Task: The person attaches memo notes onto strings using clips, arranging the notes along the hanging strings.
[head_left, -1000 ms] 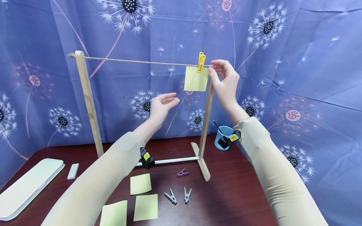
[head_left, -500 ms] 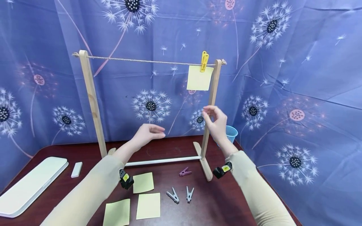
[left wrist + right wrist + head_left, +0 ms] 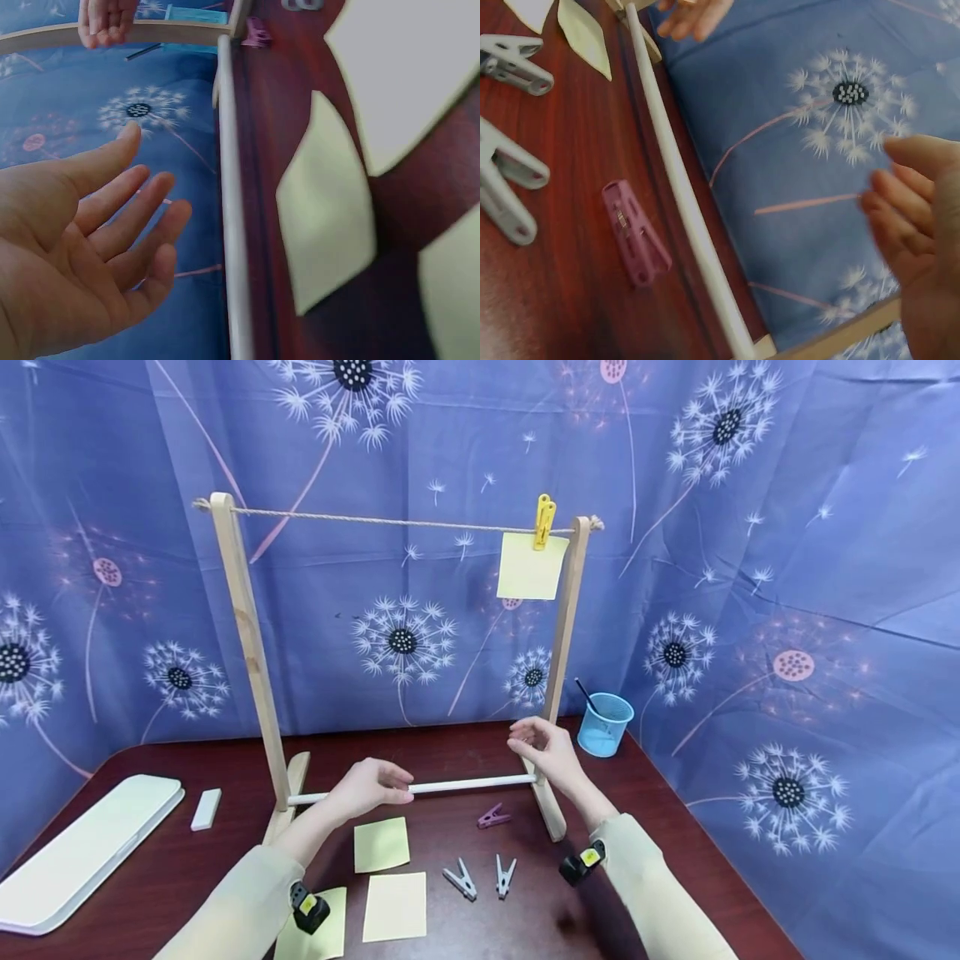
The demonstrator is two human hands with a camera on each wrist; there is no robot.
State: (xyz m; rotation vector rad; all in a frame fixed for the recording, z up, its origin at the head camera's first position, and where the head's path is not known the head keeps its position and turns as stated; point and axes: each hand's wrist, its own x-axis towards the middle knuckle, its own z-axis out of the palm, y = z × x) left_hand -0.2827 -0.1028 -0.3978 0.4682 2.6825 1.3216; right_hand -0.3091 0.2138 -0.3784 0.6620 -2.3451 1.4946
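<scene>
Notes [image 3: 394,907], three in number, lie on the tabletop [image 3: 442,835], nearer me than the white rod [image 3: 472,784]; a fourth, the hung note [image 3: 528,568], is held to the string [image 3: 375,519] by a yellow clip [image 3: 544,522]. Two grey clips [image 3: 460,879] and a purple clip [image 3: 494,816] lie to the right of the three. My left grip [image 3: 369,787] is relaxed, fingers parted and bare of any load, overlapping the white rod in the head view; my right grip [image 3: 550,750], likewise holding nothing, is loosely curved near the right post [image 3: 566,618]. Handling, as I judge it: paper is light, limp and easily creased, best lifted by a corner between thumb and fingertip. Clips appear stiff and sprung; I would pinch them at the handle ends.
</scene>
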